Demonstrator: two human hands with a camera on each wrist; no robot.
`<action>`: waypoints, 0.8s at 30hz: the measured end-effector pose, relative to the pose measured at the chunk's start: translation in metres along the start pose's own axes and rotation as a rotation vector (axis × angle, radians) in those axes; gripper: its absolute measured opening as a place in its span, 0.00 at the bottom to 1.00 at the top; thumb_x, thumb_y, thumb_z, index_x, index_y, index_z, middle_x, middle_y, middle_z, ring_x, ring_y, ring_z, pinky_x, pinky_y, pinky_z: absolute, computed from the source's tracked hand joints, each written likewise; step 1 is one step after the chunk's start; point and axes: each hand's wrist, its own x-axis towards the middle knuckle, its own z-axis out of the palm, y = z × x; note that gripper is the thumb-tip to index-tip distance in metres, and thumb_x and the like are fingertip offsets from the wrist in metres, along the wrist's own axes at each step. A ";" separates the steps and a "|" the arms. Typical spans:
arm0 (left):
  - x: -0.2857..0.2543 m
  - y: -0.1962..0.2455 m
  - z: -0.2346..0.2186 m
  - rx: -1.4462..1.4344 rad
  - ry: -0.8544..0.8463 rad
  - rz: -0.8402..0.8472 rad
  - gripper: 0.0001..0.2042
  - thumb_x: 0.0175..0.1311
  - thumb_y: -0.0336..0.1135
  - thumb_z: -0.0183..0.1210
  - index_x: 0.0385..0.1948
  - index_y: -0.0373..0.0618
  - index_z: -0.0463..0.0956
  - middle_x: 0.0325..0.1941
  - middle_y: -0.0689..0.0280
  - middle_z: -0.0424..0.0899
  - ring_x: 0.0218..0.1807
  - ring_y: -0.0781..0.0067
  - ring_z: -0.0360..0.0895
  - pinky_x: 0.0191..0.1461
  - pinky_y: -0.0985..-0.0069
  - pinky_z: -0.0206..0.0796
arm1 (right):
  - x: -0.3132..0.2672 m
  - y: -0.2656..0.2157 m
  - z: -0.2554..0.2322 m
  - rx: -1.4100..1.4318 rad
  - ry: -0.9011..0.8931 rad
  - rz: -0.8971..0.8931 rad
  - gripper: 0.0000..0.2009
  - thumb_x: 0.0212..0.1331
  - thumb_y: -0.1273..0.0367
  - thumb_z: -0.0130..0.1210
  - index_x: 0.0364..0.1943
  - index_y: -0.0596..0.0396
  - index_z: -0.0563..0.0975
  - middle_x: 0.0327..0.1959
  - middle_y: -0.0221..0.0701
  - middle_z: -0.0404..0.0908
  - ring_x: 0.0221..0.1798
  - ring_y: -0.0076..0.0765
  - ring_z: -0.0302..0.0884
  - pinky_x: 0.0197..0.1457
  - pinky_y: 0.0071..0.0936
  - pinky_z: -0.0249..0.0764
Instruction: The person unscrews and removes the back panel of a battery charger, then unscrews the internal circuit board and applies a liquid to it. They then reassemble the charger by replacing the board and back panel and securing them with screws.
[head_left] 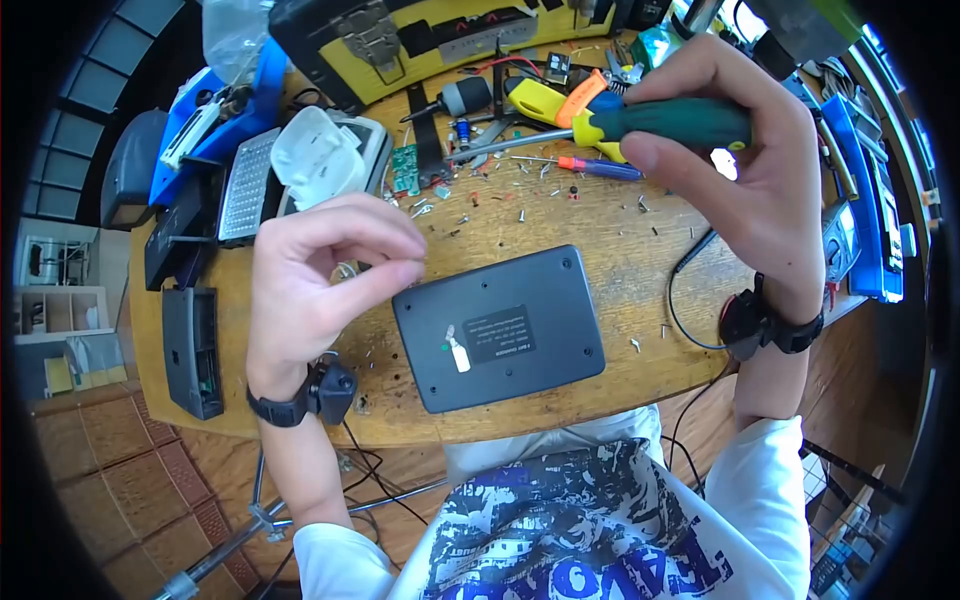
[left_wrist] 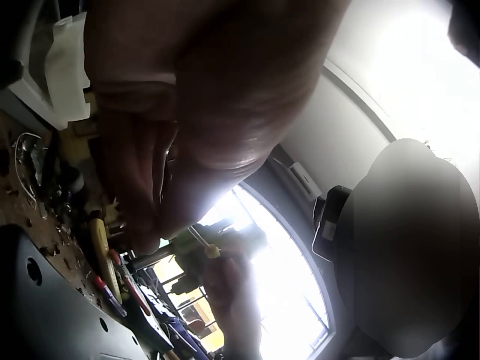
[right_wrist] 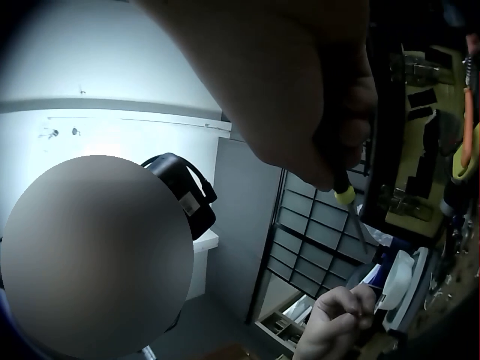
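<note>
The right hand [head_left: 775, 185] holds a green-handled screwdriver [head_left: 685, 122] between thumb and fingers, raised above the bench, its shaft pointing left. At the left, the left hand [head_left: 325, 275] is raised with thumb and index fingertips together. Something small and shiny shows among its curled fingers, too unclear to name. A black rectangular case [head_left: 570, 330] lies label side up on the wooden bench [head_left: 640, 230], just right of the left hand, touched by neither hand. In the right wrist view, the screwdriver [right_wrist: 345, 196] extends from the darkened right hand [right_wrist: 300, 105].
Loose screws and small parts are scattered behind the case. Beyond them lie a green circuit board [head_left: 405, 170], yellow-handled tool [head_left: 533, 100] and yellow-black toolbox [head_left: 430, 45]. Another black casing [head_left: 190, 350] is at left, a blue tray [head_left: 868, 200] at right. A cable [head_left: 680, 300] crosses the bench.
</note>
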 end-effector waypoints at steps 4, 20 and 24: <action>-0.001 -0.001 0.000 0.015 0.092 -0.089 0.06 0.62 0.18 0.72 0.38 0.34 0.85 0.41 0.59 0.90 0.41 0.75 0.89 0.47 0.78 0.83 | -0.014 0.011 0.014 0.212 0.058 0.181 0.15 0.62 0.69 0.77 0.47 0.63 0.84 0.43 0.31 0.88 0.43 0.20 0.85 0.48 0.17 0.76; -0.001 -0.012 0.009 -0.208 0.161 -0.226 0.19 0.65 0.21 0.73 0.57 0.31 0.81 0.44 0.55 0.93 0.46 0.67 0.92 0.57 0.69 0.87 | -0.014 0.008 0.028 0.175 -0.121 0.282 0.21 0.55 0.64 0.79 0.45 0.64 0.84 0.43 0.34 0.86 0.46 0.30 0.84 0.52 0.25 0.75; -0.001 -0.010 0.011 -0.191 0.148 -0.213 0.20 0.65 0.20 0.73 0.58 0.30 0.81 0.45 0.55 0.93 0.47 0.66 0.93 0.57 0.70 0.87 | -0.015 0.007 0.031 0.195 -0.114 0.310 0.21 0.55 0.64 0.79 0.45 0.64 0.84 0.43 0.35 0.85 0.46 0.30 0.84 0.53 0.26 0.75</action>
